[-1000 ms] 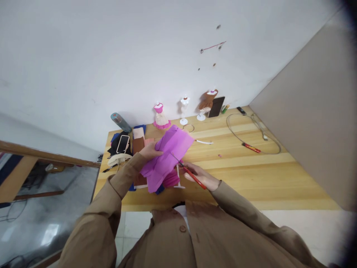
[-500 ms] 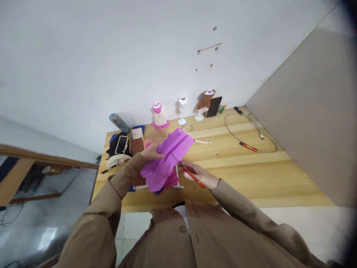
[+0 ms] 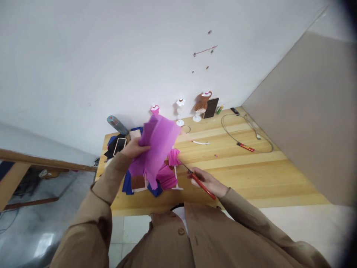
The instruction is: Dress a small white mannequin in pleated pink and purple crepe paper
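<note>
My left hand (image 3: 135, 148) grips a large sheet of purple fabric (image 3: 164, 137) by its left side, held up over the table. In my right hand (image 3: 205, 179) is a pair of scissors (image 3: 199, 183) with red handles; the blades point up and left and look closed, apart from the purple fabric. Between my hands a small white dress form lies on its side on the table, its white stand (image 3: 177, 188) toward me, with pink fabric (image 3: 168, 178) around it. The purple fabric covers part of this and the cloth pieces below.
Along the wall stand a pink-dressed mini dress form (image 3: 154, 109), a white one (image 3: 180, 111) and a brown-dressed one (image 3: 203, 102) beside a dark phone (image 3: 211, 108). A bottle (image 3: 117, 124), another phone (image 3: 119, 146) and cloth pieces (image 3: 127, 183) lie left; a cable (image 3: 223, 123) lies right.
My left hand has pulled the purple fabric left and up, uncovering the pink fabric on the lying dress form. My right hand has drawn the scissors back to the right, off the fabric.
</note>
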The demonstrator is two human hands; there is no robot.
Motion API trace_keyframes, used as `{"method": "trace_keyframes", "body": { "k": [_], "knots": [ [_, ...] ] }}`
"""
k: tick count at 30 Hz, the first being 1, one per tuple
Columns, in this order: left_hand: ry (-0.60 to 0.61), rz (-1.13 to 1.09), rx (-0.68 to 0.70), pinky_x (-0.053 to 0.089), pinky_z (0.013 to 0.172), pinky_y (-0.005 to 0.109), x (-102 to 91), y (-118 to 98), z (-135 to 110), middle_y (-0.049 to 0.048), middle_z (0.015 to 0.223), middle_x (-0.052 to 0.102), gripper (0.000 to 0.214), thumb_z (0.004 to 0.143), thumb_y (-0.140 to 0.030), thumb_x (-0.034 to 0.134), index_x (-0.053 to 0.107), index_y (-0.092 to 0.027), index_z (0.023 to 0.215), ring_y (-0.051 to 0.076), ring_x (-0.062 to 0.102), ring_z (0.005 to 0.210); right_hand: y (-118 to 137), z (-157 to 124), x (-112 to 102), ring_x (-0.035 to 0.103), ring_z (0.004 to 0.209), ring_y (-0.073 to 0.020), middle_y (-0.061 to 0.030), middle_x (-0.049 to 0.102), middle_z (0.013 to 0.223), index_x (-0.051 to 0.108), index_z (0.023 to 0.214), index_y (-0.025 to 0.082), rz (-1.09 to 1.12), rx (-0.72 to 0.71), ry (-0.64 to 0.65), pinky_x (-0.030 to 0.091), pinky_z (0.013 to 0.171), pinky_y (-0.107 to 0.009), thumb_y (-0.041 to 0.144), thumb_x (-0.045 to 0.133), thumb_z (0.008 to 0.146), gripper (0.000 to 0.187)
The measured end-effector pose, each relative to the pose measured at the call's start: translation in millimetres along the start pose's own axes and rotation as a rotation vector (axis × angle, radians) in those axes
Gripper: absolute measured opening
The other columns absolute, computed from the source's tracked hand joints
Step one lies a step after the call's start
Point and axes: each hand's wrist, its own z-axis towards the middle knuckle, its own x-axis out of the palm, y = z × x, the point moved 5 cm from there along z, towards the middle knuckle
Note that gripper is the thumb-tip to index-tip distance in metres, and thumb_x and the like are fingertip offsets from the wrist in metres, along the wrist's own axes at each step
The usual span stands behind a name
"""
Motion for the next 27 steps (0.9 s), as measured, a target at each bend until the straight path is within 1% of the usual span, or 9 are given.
{"method": "trace_keyframes", "body": {
  "k": [2,6,10,14,17,19,23,25,27],
  "knots": [
    [-0.157,-0.018,0.029,0.054,0.073,0.035,-30.3,-17,-13,0.0051,0.075,0.072,0.037,0.049,-0.031,0.087,0.072,-0.011,0.076,0.02,0.064,0.071,-38,3,-16,0.065,0.096,-0.0219,-0.0059,0.067,0.1,0.057,0.113,0.019,-0.239,0.253,-0.183,0.051,0.087,-0.034,0.038,0.059,0.084,0.035],
    [-0.377,-0.02,0.057,0.057,0.076,0.039,-64.9,-44,-39,0.0063,0.078,0.075,0.044,0.042,-0.034,0.091,0.073,-0.012,0.077,0.025,0.067,0.078,-90,15,-33,0.063,0.108,-0.0321,-0.0218,0.063,0.115,0.048,0.131,0.008,-0.434,0.497,-0.307,0.046,0.094,-0.044,0.023,0.056,0.083,0.051],
    [-0.477,-0.033,0.119,0.057,0.076,0.039,-62.9,-57,-58,0.0069,0.083,0.076,0.046,0.044,-0.037,0.09,0.074,-0.013,0.079,0.028,0.068,0.085,-110,24,-32,0.061,0.113,-0.0376,-0.0322,0.056,0.126,0.046,0.135,0.003,-0.572,0.59,-0.307,0.044,0.095,-0.048,0.014,0.056,0.079,0.059],
    [-0.488,-0.036,0.128,0.056,0.074,0.037,-49.4,-57,-67,0.0059,0.08,0.076,0.04,0.049,-0.037,0.088,0.073,-0.013,0.078,0.026,0.068,0.079,-101,33,-30,0.065,0.105,-0.0401,-0.0265,0.068,0.109,0.06,0.123,0.009,-0.624,0.577,-0.228,0.046,0.091,-0.054,0.018,0.063,0.074,0.05],
    [-0.482,-0.097,0.159,0.056,0.073,0.037,-38.7,-59,-71,0.0063,0.081,0.076,0.039,0.052,-0.035,0.086,0.073,-0.012,0.08,0.024,0.068,0.076,-65,43,-24,0.066,0.106,-0.0409,-0.0222,0.072,0.102,0.069,0.111,0.012,-0.581,0.444,-0.148,0.047,0.093,-0.056,0.027,0.07,0.071,0.042],
    [-0.455,-0.142,0.187,0.056,0.072,0.036,-29.5,-63,-70,0.0062,0.081,0.076,0.038,0.053,-0.034,0.086,0.074,-0.012,0.081,0.023,0.068,0.075,-19,49,-13,0.063,0.115,-0.0342,-0.0165,0.07,0.118,0.067,0.118,0.018,-0.496,0.254,-0.083,0.047,0.099,-0.047,0.037,0.071,0.074,0.048],
    [-0.386,-0.196,0.206,0.056,0.071,0.035,-7.8,-68,-63,0.0049,0.077,0.076,0.034,0.053,-0.032,0.087,0.074,-0.012,0.077,0.022,0.068,0.073,114,45,14,0.055,0.128,-0.0298,-0.0121,0.056,0.142,0.049,0.14,0.022,0.161,-0.453,0.015,0.045,0.105,-0.044,0.049,0.069,0.076,0.073],
    [-0.318,-0.251,0.184,0.056,0.072,0.035,3.7,-66,-58,0.0047,0.077,0.076,0.034,0.052,-0.032,0.088,0.074,-0.013,0.076,0.022,0.068,0.072,157,46,18,0.065,0.111,-0.0292,-0.0107,0.071,0.119,0.063,0.123,0.02,0.292,-0.528,-0.056,0.051,0.097,-0.044,0.048,0.074,0.072,0.059],
    [-0.251,-0.329,0.156,0.056,0.075,0.036,12.6,-64,-54,0.0053,0.077,0.076,0.035,0.05,-0.032,0.089,0.075,-0.013,0.076,0.022,0.068,0.072,177,52,18,0.07,0.093,-0.0286,-0.0103,0.076,0.101,0.07,0.104,0.017,0.357,-0.454,-0.165,0.055,0.087,-0.044,0.045,0.075,0.069,0.045]
  ]
}}
